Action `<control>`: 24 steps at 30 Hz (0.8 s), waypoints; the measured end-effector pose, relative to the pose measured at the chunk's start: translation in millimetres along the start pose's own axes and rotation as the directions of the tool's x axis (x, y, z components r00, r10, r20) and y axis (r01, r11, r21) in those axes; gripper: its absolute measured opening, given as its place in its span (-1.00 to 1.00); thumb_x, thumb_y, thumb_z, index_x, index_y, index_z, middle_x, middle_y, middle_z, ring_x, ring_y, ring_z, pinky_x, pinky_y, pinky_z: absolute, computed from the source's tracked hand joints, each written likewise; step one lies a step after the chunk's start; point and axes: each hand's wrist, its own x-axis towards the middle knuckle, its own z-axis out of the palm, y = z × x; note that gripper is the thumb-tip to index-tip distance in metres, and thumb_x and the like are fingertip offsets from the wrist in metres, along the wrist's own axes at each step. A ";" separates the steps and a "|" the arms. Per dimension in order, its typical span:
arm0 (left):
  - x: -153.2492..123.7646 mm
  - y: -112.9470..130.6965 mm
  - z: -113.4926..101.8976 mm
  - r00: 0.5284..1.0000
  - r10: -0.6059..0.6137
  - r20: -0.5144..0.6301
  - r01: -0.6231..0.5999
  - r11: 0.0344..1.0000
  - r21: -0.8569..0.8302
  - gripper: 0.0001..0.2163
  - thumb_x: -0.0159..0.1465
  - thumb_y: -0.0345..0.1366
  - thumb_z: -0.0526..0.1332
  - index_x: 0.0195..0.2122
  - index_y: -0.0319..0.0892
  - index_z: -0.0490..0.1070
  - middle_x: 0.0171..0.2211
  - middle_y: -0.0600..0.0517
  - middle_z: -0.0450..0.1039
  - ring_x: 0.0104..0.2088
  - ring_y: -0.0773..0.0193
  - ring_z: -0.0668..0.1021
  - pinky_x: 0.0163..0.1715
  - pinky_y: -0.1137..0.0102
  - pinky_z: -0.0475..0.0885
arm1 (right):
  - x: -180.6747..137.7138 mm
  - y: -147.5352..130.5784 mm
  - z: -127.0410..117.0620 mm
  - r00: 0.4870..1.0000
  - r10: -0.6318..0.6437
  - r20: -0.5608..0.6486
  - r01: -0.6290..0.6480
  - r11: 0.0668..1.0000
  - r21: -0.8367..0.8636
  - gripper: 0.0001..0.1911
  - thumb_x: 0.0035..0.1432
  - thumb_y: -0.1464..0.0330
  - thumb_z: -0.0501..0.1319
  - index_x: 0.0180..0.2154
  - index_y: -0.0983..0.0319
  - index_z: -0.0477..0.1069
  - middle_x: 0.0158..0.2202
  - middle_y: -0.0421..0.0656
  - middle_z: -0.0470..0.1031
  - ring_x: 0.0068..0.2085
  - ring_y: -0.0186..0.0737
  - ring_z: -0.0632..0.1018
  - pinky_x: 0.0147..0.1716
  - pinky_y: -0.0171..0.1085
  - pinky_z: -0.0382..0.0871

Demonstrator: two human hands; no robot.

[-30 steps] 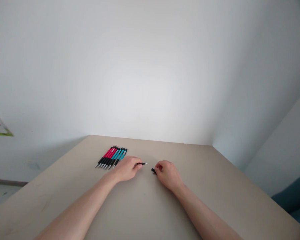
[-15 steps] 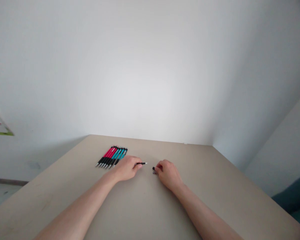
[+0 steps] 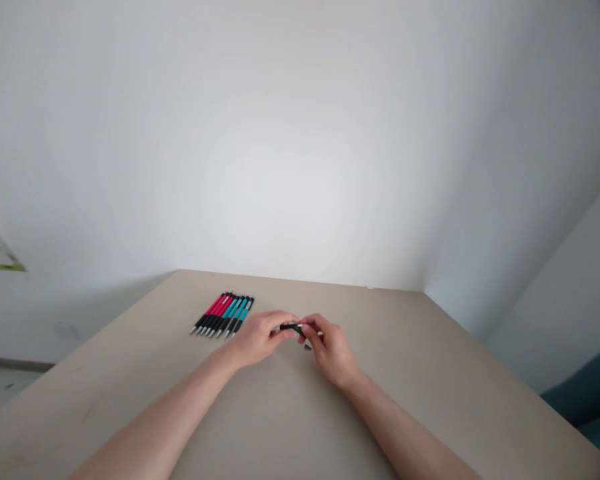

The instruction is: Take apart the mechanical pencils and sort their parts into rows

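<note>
My left hand (image 3: 263, 337) is closed in a pinch round a slim black pen (image 3: 290, 327), which points to the right. Most of the pen's rear end is covered by the fingers. My right hand (image 3: 333, 348) is pinched at the other end, its fingertips round a small black piece (image 3: 301, 331) that meets the pen. Whether the two are joined I cannot tell. Just below the right fingertips a small dark bit (image 3: 307, 346) shows, too small to name.
Several pens (image 3: 223, 313) with red or teal barrels and black grips lie side by side to the left of my hands. The beige table (image 3: 290, 413) reaches back to a white wall (image 3: 300, 167). Dark teal cloth (image 3: 587, 393) is at the right edge.
My hands have come together, the right one moving slightly left and up. The gap between the pen and the right fingertips has closed.
</note>
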 end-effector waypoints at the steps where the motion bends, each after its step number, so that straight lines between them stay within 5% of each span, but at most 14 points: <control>1: 0.1 -0.4 0.7 1.000 0.002 -0.007 -0.002 1.000 0.024 -0.82 0.29 -0.20 0.09 -0.23 -0.15 0.41 -0.32 0.04 0.46 -0.34 0.33 0.44 -0.32 0.49 0.28 | -0.9 -0.7 0.6 1.000 -0.011 0.014 0.011 1.000 0.013 -0.75 0.27 0.26 -0.05 -0.24 0.22 0.33 -0.43 -0.21 0.47 -0.44 -0.36 0.44 -0.42 -0.40 0.28; 5: 0.0 -4.0 1.9 0.998 -0.025 -0.057 0.030 0.996 0.081 -0.80 0.30 -0.23 0.07 -0.39 -0.20 0.36 -0.50 0.10 0.36 -0.48 0.39 0.37 -0.45 0.51 0.21 | -2.6 -1.5 1.8 0.999 -0.049 -0.017 0.049 0.998 0.029 -0.74 0.19 0.26 0.07 -0.11 0.22 0.30 -0.42 -0.20 0.44 -0.45 -0.35 0.40 -0.49 -0.40 0.27; 9: 0.1 -4.1 0.1 0.999 -0.043 -0.031 0.045 0.996 0.074 -0.77 0.31 -0.19 0.06 -0.40 -0.20 0.36 -0.50 0.10 0.38 -0.48 0.39 0.38 -0.46 0.52 0.22 | -1.9 1.1 1.2 0.995 -0.046 -0.093 0.047 0.999 0.012 -0.81 0.15 0.31 0.11 -0.19 0.22 0.37 -0.39 -0.18 0.45 -0.44 -0.34 0.41 -0.50 -0.39 0.29; 16: -1.1 -10.4 -10.0 0.998 -0.036 -0.057 0.045 0.983 0.175 -0.73 0.35 -0.19 -0.02 -0.10 -0.10 0.42 -0.27 0.05 0.51 -0.32 0.33 0.49 -0.30 0.49 0.29 | -0.3 6.0 -0.8 0.972 -0.048 -0.230 0.047 0.999 -0.008 -0.82 0.13 0.31 0.12 -0.25 0.24 0.42 -0.44 -0.18 0.43 -0.44 -0.32 0.43 -0.53 -0.39 0.27; 24: -2.5 -8.5 -10.4 0.999 0.040 0.023 -0.044 0.973 0.228 -0.74 0.35 -0.23 -0.03 -0.19 -0.12 0.45 -0.36 0.06 0.50 -0.35 0.32 0.49 -0.35 0.48 0.27 | -1.3 4.5 0.7 0.983 -0.051 -0.177 0.047 0.999 -0.028 -0.86 0.11 0.38 0.13 -0.27 0.21 0.42 -0.44 -0.21 0.42 -0.46 -0.34 0.41 -0.51 -0.39 0.27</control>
